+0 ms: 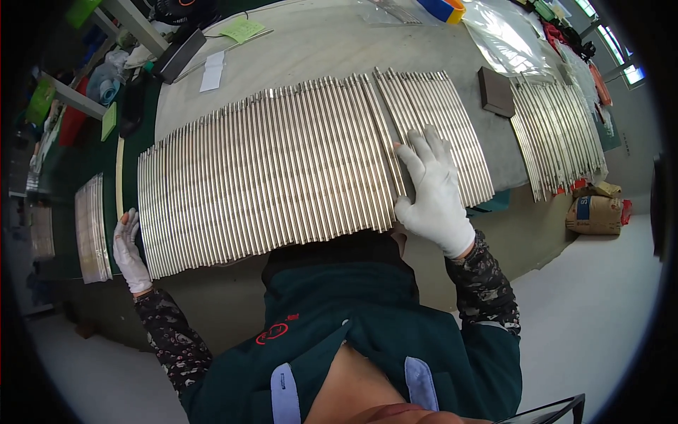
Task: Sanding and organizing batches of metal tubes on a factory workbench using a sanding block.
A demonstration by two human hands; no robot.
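A wide row of long, thin silvery metal rods [268, 169] lies side by side on the table in front of me. My left hand [129, 256], in a white glove with bare fingertips, rests against the row's left end, fingers stretched out. Near the row's right end, my right hand [436, 191], also white-gloved, lies with its fingers spread. Its thumb and index finger are beside the last rods, and its other fingers rest over a smaller group of rods [462, 138]. A narrow gap separates the two groups. Neither hand is wrapped around a rod.
Farther right are a dark rectangular block [496, 92] and another group of rods [558, 138]. Wrapped rods [92, 230] lie at the far left. Behind are a white paper slip [212, 71], a yellow-green note [241, 29] and clear plastic bags [505, 35]. A brown sack [595, 215] stands beyond the table.
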